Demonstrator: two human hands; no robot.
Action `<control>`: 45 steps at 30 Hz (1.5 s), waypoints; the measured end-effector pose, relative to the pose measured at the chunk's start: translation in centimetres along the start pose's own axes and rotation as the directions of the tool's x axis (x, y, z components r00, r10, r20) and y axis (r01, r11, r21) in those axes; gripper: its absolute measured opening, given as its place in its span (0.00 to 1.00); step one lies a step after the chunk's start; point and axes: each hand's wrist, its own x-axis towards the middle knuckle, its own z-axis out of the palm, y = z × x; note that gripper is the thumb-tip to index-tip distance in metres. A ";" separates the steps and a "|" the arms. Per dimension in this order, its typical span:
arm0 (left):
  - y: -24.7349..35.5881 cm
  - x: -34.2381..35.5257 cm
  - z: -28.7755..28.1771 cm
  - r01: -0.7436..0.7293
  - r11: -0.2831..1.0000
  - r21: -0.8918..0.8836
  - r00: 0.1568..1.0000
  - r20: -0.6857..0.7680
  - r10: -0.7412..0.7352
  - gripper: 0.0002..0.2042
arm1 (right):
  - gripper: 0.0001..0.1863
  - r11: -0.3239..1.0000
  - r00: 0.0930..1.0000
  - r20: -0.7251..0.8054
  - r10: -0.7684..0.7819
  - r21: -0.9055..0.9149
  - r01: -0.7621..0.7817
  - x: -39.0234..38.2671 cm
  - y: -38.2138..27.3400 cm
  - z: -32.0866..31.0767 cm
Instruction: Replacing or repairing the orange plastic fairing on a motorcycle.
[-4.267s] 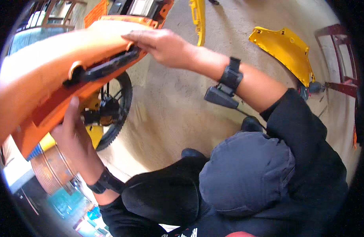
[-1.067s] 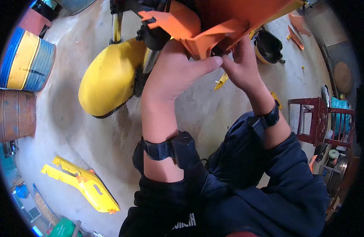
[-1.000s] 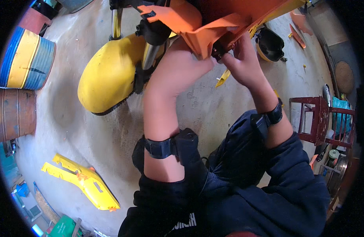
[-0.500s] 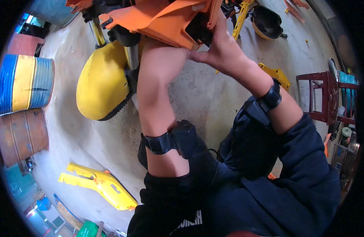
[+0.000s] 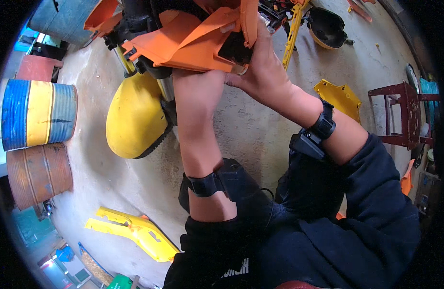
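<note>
Gray, rough floor (image 5: 94, 166) all across, with dark smudges and pale shiny spots. Over on the left, a big drum with blue and yellow stripes (image 5: 39, 114), just beside a rusty brown drum (image 5: 40, 174). Near the top left, a big dull blue thing (image 5: 63, 19) and a low red thing (image 5: 36, 67). Over on the right, a dark red wooden chair (image 5: 409, 115), near something blue-green (image 5: 429, 87). Gets bright at the left, dark along the right.

Counted two hands (image 5: 200, 86) (image 5: 266, 65), two straps (image 5: 202, 185) (image 5: 324, 124), three yellow panels (image 5: 152, 240) (image 5: 344, 96) (image 5: 292, 36), one fender (image 5: 134, 118), one chair (image 5: 403, 115), one striped drum (image 5: 39, 114), one rusty drum (image 5: 41, 174).
</note>
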 end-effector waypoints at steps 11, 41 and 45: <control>-0.6 0.3 1.0 -0.142 0.977 -0.161 0.990 0.000 0.144 0.26 | 0.61 0.994 0.994 0.027 0.110 0.000 -0.110 -0.1 -0.2 -0.5; 0.8 -1.4 1.3 -0.007 0.996 -0.094 0.997 -0.078 -0.001 0.25 | 0.29 0.726 0.676 0.414 0.610 0.049 -0.686 -1.6 5.0 -1.3; 0.5 -1.1 2.6 -0.379 0.925 -0.031 0.912 -0.184 0.367 0.24 | 0.20 0.203 0.400 0.403 0.823 0.450 -0.870 -0.9 6.5 -1.3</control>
